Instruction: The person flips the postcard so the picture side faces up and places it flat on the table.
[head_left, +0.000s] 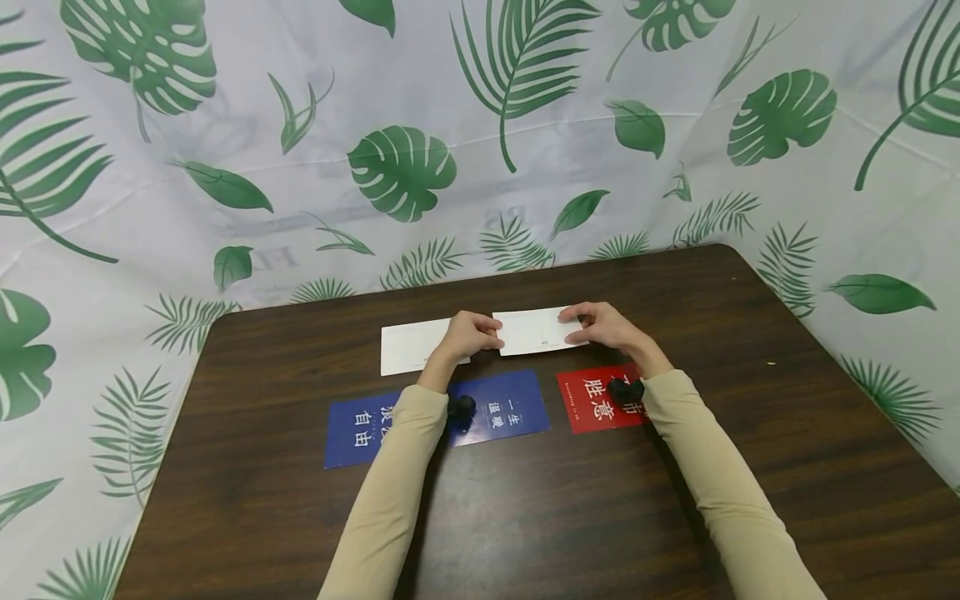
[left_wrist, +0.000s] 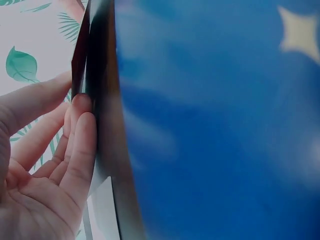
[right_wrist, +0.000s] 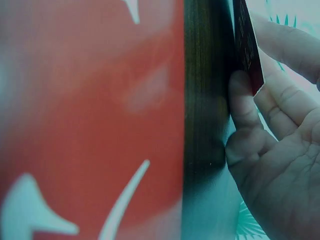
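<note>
Both hands hold a white card (head_left: 536,331) above the dark wooden table (head_left: 525,517). My left hand (head_left: 491,337) pinches its left edge and my right hand (head_left: 577,327) pinches its right edge. In the right wrist view the card's underside (right_wrist: 247,45) looks dark red, with the fingers (right_wrist: 245,100) under it and the thumb on top. In the left wrist view the fingers (left_wrist: 77,145) lie against the card's thin edge (left_wrist: 80,60). A second white card (head_left: 408,346) lies flat just left of the left hand.
Two blue cards with white characters (head_left: 360,429) (head_left: 506,407) lie side by side under the left forearm. A red card (head_left: 596,402) lies under the right wrist. A leaf-print cloth (head_left: 480,150) hangs behind and beside the table.
</note>
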